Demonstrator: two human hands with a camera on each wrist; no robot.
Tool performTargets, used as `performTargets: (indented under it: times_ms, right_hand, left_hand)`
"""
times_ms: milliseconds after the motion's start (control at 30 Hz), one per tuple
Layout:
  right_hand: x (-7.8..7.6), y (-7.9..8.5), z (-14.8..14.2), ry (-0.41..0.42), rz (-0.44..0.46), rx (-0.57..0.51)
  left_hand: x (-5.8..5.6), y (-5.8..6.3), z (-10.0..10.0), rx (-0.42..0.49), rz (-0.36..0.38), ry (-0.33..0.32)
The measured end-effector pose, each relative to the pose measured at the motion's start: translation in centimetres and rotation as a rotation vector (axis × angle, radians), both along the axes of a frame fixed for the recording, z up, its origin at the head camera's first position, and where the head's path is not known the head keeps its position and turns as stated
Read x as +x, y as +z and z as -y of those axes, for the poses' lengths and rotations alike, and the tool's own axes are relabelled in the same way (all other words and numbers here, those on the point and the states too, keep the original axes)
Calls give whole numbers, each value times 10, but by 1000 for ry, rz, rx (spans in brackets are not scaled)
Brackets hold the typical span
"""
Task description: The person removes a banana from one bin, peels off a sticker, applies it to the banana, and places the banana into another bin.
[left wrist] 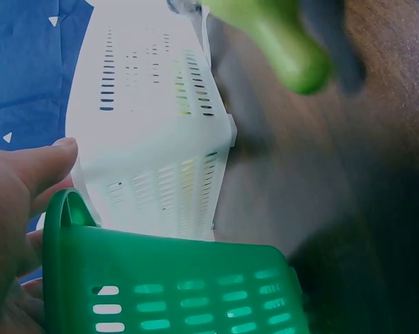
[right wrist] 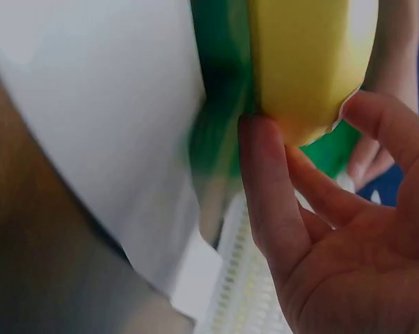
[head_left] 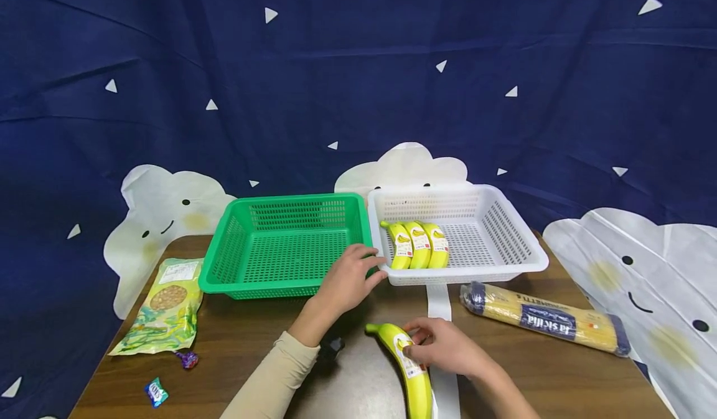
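Note:
My right hand point(head_left: 445, 347) pinches a yellow banana point(head_left: 413, 375) with a green stem and a printed white label. The right wrist view shows thumb and fingertips on either side of the banana point(right wrist: 310, 62). My left hand point(head_left: 348, 277) is at the near right corner of the green basket point(head_left: 263, 293), its fingers loosely extended toward the white basket point(head_left: 504, 276). In the left wrist view, fingers of the left hand point(left wrist: 18, 188) are partly hidden behind the green rim. Inside the white basket, three similar bananas point(head_left: 420, 244) lie side by side at its left end.
Right of the banana lies a pack of spaghetti point(head_left: 546, 318). On the left are a green and yellow bag point(head_left: 168, 307), a purple wrapped candy point(head_left: 188, 360) and a blue wrapped candy point(head_left: 156, 393). A white strip point(head_left: 446, 381) runs along the wooden table; a small black object point(head_left: 332, 348) sits beside my left forearm.

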State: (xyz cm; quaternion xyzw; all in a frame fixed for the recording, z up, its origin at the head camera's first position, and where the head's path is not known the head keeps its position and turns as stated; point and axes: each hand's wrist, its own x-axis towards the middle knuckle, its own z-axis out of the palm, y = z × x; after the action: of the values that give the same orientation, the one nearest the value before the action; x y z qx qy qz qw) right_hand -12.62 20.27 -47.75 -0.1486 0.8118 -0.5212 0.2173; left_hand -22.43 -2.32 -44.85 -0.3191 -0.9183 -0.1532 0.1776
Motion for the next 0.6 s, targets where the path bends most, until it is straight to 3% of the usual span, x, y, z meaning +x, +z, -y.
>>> performTargets:
  times_ms: [300, 600]
  right_hand:
    - [-7, 32, -30, 49, -39, 7]
    - [-15, 70, -52, -8, -69, -3]
  left_hand:
    - [0, 0, 3, 24, -5, -3]
    - [2, 0, 1, 16, 9, 10]
